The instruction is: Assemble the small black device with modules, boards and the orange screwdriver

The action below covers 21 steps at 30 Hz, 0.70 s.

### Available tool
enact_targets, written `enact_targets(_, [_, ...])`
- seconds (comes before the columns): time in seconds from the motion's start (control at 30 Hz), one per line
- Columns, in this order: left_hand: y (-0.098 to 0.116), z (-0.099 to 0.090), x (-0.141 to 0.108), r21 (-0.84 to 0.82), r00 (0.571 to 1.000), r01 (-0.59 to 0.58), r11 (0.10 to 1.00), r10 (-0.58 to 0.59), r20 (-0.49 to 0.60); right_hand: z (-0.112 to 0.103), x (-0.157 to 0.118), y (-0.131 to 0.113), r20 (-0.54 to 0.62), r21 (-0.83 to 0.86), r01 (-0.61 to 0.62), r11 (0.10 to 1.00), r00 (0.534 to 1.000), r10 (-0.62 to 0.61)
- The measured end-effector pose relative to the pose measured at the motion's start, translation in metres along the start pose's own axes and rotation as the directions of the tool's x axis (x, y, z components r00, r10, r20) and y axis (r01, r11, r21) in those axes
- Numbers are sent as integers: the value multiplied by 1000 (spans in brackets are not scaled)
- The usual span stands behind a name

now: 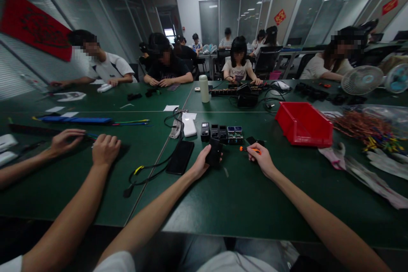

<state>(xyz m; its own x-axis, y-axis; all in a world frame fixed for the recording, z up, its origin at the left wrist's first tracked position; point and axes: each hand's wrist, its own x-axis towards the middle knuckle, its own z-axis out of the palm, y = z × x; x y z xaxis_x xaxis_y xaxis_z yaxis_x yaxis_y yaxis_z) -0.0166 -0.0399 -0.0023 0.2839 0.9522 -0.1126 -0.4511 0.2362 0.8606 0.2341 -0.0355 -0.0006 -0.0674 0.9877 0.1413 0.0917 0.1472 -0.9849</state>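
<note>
Head view, matte black boxy case (214, 152) and orange-black tool (251, 149), gripped in hands (201, 162).

I see on tbl (242, 208) | ctr: module row (223, 134) | behind row: btl (204, 89) | front-L of row: phone (180, 158), cable (138, 170) to its L | R: bin (310, 139), gloves (369, 176) front-R of bin

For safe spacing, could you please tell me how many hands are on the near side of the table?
4. The wearer's left hand holds a black device; the right hand holds an orange tool. A co-worker's left hand and right hand are further left.
</note>
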Motion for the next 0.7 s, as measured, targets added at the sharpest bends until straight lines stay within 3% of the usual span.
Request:
enact_targets(0.27, [3,-2,2,13,997,8,1000,-7,-71,6,-3,-2,13,10,11,1000,1000,-11])
enact_targets(0.7, [0,1,0,92,996,-78,993,82,-40,10,-5,-4,58,37,6,999,998,-8])
